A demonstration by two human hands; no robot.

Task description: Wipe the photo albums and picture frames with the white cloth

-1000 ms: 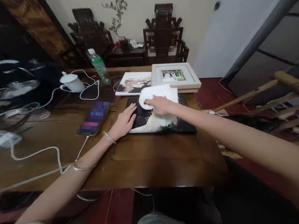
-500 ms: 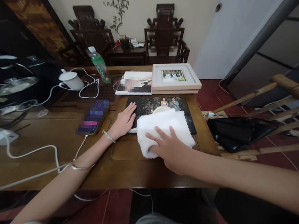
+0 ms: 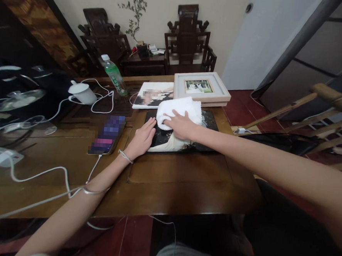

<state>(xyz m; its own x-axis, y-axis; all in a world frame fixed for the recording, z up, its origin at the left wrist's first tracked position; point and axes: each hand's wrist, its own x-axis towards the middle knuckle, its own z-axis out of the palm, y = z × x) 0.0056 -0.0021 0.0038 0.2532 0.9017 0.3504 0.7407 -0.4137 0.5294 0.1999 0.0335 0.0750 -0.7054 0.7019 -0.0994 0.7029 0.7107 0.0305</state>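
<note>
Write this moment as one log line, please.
left hand: on left edge of dark photo panel | right hand: on white cloth over panel | beyond: framed picture

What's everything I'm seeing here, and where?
Table: one, brown, centre
Photo panel: one, mostly black, on table
Cloth: one, white, on panel
Framed picture: at least one, pale, beyond panel
Print: one, white-edged, beyond panel
Bottle: one, green, left of print
Lidded cup: one, white, left of bottle
Phone: one, dark, left of panel
Cables: several, white, table's left
Glassy lid: one, clear, far left
Carved chairs: two, dark, by wall
Plant: one, green, between chairs
Bamboo furniture: one, tan, right
Left hand: one, bare, on panel
Right hand: one, bare, on cloth
</note>
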